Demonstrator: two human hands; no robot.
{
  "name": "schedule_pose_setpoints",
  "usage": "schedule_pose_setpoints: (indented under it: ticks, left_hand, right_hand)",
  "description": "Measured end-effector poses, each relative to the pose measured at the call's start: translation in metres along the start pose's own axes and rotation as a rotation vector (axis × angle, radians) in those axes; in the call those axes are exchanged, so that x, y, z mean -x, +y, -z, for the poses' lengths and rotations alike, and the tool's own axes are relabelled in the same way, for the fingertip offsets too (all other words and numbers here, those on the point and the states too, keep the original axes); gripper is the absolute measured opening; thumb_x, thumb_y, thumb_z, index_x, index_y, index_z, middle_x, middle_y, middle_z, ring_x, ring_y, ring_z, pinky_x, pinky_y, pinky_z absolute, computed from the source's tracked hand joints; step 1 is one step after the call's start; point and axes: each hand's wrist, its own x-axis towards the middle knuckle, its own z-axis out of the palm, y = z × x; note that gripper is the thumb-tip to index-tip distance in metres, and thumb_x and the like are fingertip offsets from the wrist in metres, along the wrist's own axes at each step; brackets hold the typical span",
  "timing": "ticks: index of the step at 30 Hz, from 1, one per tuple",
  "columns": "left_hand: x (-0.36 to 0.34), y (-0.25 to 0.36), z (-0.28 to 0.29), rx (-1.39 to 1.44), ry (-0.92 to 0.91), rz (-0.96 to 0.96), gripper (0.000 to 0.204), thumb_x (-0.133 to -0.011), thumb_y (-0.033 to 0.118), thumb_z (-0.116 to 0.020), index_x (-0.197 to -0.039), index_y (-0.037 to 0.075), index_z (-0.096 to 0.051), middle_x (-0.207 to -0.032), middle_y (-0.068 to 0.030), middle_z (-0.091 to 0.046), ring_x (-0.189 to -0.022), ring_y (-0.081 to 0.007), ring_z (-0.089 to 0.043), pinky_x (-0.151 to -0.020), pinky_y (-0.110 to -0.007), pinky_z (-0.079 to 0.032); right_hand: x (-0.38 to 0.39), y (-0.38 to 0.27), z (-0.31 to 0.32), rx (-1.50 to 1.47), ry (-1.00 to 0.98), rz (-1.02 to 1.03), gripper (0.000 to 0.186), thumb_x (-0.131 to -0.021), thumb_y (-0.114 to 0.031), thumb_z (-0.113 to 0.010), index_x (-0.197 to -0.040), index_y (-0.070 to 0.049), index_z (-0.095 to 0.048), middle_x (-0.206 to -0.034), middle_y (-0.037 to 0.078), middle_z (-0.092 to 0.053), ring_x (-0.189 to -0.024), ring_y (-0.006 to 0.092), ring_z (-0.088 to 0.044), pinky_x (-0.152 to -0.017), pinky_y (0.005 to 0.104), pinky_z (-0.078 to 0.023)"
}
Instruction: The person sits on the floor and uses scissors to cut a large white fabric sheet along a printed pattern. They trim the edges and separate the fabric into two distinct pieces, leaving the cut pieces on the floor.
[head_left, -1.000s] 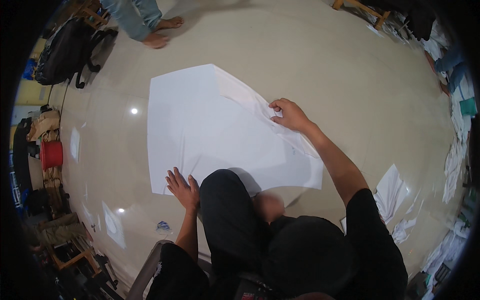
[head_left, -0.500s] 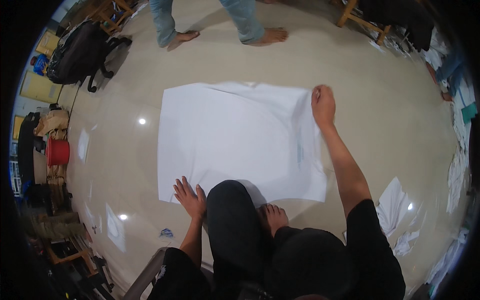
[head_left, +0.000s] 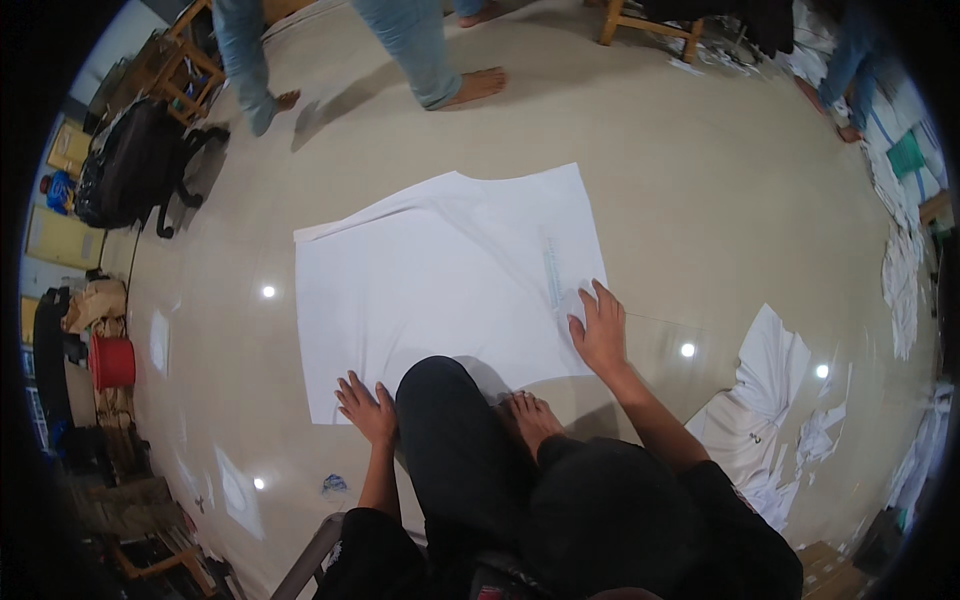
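A large white sheet, apparently fabric (head_left: 440,280), lies on the glossy tiled floor, with a folded strip along its upper-left edge and faint markings near its right side. My left hand (head_left: 372,410) rests on its lower-left part with fingers spread. My right hand (head_left: 600,335) lies at its right edge, fingers apart and slightly bent, holding nothing visible. My dark-clad knee (head_left: 440,400) and bare foot (head_left: 530,420) are at the sheet's lower edge, between my hands.
Another person's jeans and bare feet (head_left: 470,88) are at the top, more legs (head_left: 840,80) at top right. A black wheeled chair (head_left: 130,170) and red container (head_left: 112,360) line the left. A wooden stool (head_left: 645,28) stands above; crumpled white pieces (head_left: 750,390) lie at right.
My right hand has released the lifted right side and moved down the edge; that side now lies flatter, its top corner spread out. The other person's legs have stepped across the top.
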Motion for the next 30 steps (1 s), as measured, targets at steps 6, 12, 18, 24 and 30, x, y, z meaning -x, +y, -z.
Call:
schedule_pose_setpoints:
  ticks: [6, 12, 18, 24, 30]
  left_hand:
    - [0.021, -0.016, 0.008, -0.046, -0.09, 0.107, 0.079, -0.109, 0.053, -0.047, -0.174, 0.014, -0.024, -0.18, -0.0223, -0.016, -0.164, -0.0514, -0.011, -0.129, -0.069, -0.01]
    - [0.046, -0.021, 0.019, -0.064, -0.157, 0.166, 0.082, -0.109, 0.056, -0.046, -0.174, 0.014, -0.02, -0.18, -0.0237, -0.013, -0.164, -0.0522, -0.011, -0.129, -0.07, -0.012]
    - [0.059, -0.017, 0.03, -0.046, -0.227, 0.233, 0.086, -0.106, 0.057, -0.051, -0.175, 0.016, -0.018, -0.18, -0.0249, -0.011, -0.164, -0.0533, -0.01, -0.128, -0.071, -0.012]
    - [0.01, 0.01, 0.042, 0.257, -0.031, 0.097, 0.07, -0.105, 0.034, -0.062, -0.161, -0.003, -0.041, -0.167, -0.0309, -0.038, -0.155, -0.0496, -0.035, -0.127, -0.06, -0.027]
    - [-0.038, 0.157, 0.072, 0.765, -0.105, -0.415, 0.032, -0.11, 0.019, -0.059, -0.137, 0.002, -0.064, -0.128, -0.0205, -0.073, -0.118, -0.0301, -0.073, -0.097, -0.044, -0.06]
  right_hand:
    - [0.074, -0.003, 0.02, 0.134, -0.094, -0.096, 0.062, -0.097, -0.023, -0.074, -0.15, 0.002, -0.054, -0.165, 0.029, -0.038, -0.152, 0.0477, -0.037, -0.125, 0.0656, -0.025]
    - [0.098, 0.007, 0.018, 0.223, -0.129, -0.111, 0.071, -0.103, -0.039, -0.064, -0.162, -0.004, -0.044, -0.171, 0.029, -0.032, -0.159, 0.0466, -0.028, -0.125, 0.072, -0.019]
    - [0.099, 0.021, 0.024, 0.239, -0.082, -0.176, 0.066, -0.101, -0.03, -0.065, -0.158, -0.003, -0.047, -0.169, 0.031, -0.033, -0.158, 0.0482, -0.029, -0.124, 0.0727, -0.02]
    - [0.167, 0.038, 0.076, -0.011, 0.117, -0.28, 0.045, -0.088, -0.017, -0.074, -0.129, -0.001, -0.065, -0.138, 0.028, -0.059, -0.128, 0.0488, -0.057, -0.11, 0.0572, -0.047]
    - [0.282, 0.023, 0.132, 0.037, -0.065, -0.61, 0.03, -0.09, -0.025, -0.078, -0.103, -0.001, -0.066, -0.11, 0.024, -0.064, -0.103, 0.0469, -0.066, -0.084, 0.0577, -0.055]
